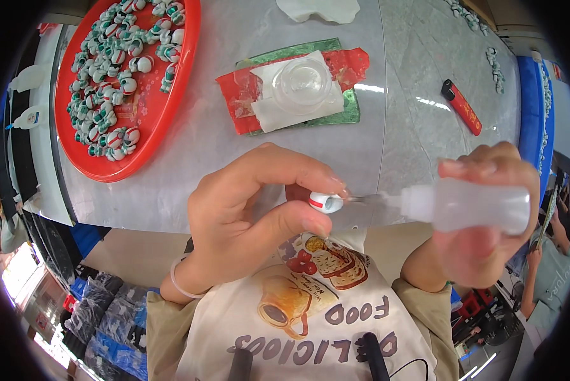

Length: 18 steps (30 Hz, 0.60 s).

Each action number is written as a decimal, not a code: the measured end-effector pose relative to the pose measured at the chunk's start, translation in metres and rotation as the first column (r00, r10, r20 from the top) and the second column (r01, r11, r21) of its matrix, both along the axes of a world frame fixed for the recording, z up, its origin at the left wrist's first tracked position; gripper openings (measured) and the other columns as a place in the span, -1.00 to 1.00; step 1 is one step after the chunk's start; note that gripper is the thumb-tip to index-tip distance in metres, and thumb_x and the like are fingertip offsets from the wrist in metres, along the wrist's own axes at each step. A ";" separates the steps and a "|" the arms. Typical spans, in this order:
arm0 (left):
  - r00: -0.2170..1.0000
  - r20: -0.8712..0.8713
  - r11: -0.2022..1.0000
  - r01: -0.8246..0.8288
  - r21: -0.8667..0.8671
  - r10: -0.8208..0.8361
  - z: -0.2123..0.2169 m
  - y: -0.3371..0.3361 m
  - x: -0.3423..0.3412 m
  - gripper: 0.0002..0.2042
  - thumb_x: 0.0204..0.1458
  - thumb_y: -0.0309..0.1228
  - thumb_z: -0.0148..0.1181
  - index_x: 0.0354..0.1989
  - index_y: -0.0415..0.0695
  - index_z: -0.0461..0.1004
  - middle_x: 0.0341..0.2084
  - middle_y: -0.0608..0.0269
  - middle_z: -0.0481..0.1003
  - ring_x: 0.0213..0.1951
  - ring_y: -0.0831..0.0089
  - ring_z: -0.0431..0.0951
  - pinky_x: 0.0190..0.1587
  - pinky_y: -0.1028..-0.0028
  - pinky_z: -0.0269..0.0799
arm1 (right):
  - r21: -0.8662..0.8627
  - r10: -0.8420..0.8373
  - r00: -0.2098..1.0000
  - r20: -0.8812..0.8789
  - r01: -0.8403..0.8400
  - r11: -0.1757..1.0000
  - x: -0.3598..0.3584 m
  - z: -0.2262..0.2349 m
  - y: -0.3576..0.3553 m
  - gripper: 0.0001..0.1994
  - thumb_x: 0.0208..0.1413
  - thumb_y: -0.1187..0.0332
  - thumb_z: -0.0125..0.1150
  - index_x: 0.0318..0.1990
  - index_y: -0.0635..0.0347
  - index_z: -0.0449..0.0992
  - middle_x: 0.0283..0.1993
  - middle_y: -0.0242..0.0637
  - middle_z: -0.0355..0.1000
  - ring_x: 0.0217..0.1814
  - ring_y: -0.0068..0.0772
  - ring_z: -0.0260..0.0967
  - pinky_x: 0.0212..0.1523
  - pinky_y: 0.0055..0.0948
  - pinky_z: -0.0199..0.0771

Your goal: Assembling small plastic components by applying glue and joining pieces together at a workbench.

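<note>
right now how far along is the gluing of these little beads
Looks done: the red tray already holds a large heap of small red, white and green pieces. In hand: the left hand pinches one such bead while the right hand holds a squeeze bottle with its thin nozzle at the bead's opening. Left: unclear; no unfinished pile shows, only a clear dish on the table.

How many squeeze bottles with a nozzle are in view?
3. One translucent squeeze bottle is in the right hand, nozzle at the bead pinched by the left hand. Two white bottles lie at the far left edge.
</note>
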<state>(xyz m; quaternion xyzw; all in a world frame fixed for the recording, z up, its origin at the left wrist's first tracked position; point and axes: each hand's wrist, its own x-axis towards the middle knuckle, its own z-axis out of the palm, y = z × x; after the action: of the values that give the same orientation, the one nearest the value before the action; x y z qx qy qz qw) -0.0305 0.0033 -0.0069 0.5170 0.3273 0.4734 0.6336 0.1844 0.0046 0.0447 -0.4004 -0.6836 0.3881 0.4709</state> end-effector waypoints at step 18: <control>0.987 -0.160 0.999 0.016 0.038 -0.010 0.003 -0.002 -0.001 -0.76 -0.16 -0.41 0.22 -0.41 -0.31 0.35 -0.56 0.07 0.41 -0.48 0.42 0.45 -0.45 0.57 0.33 | 0.183 -0.133 0.804 0.579 0.031 0.983 -0.013 0.033 -0.044 -0.39 -0.29 -0.08 0.25 -0.15 0.15 0.27 -0.31 -0.25 0.35 -0.56 -0.54 0.14 -0.58 -0.56 0.12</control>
<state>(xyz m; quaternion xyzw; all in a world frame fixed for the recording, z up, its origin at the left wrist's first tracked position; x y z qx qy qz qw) -0.0318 0.0010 -0.0037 0.5677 0.3645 0.4325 0.5982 0.1712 -0.0396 0.0775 -0.4899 -0.8073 0.1664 0.2838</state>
